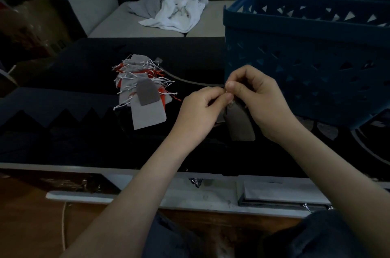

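Both bare forearms reach up from the lower edge and converge over the dark table (84, 141), just past its pale near rim. The left hand (200, 108) has its back to the camera, knuckles bent and fingers curled in, with thumb and forefinger pinching the top of a grey pouch (240, 124). The right hand (259, 99) meets it from the other side, a little higher, wrist cocked and fingers curled, and its thumb and forefinger nip the same spot. The fingertips of the two hands touch there; whether they hold the pouch's neck or its string is too small to tell. The pouch hangs below and between the hands, slightly tilted, its lower end near the right wrist. Left of the hands and apart from them lies a pile (143, 91) of grey and orange pouches with white strings. A blue basket (306, 57) stands just behind the right hand. Beyond the table, crumpled white and grey cloths (179, 11) lie on a sofa (118, 23).
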### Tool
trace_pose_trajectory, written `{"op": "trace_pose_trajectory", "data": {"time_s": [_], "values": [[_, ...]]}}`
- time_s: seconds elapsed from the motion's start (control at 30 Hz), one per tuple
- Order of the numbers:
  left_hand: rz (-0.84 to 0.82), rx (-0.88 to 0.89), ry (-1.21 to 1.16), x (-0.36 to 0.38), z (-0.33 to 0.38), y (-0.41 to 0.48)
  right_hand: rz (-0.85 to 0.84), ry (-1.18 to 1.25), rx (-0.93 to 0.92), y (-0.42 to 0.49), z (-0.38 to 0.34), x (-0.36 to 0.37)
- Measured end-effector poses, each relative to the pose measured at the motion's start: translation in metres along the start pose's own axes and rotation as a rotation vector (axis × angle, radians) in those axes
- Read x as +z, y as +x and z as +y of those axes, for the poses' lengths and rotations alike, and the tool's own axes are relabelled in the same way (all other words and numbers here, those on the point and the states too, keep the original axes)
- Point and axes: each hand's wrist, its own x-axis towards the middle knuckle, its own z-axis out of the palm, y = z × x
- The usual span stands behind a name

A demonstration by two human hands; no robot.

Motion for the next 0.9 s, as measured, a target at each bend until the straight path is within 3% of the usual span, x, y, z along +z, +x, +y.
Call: {"op": "trace_pose_trajectory", "data": {"time_s": [0.1,0.2,0.27,0.57,0.9], "values": [[0.094,-0.017,-0.057,0.001,-0.001,0.001,-0.055,0.060,0.067,0.002,0.002,0.000],[0.142,-0.048,-0.109,-0.002,-0.003,0.003,-0.203,-0.035,0.213,0.002,0.008,0.000],[0.146,-0.068,-0.141,-0.002,-0.003,0.004,-0.268,-0.084,0.215,0.001,0.010,0.001],[0.105,-0.092,-0.645,0.005,0.002,0.004,-0.071,-0.019,0.164,0.003,0.007,0.004],[0.150,-0.114,-0.594,0.002,0.000,0.007,-0.072,-0.099,0.115,0.001,0.012,0.004]]}}
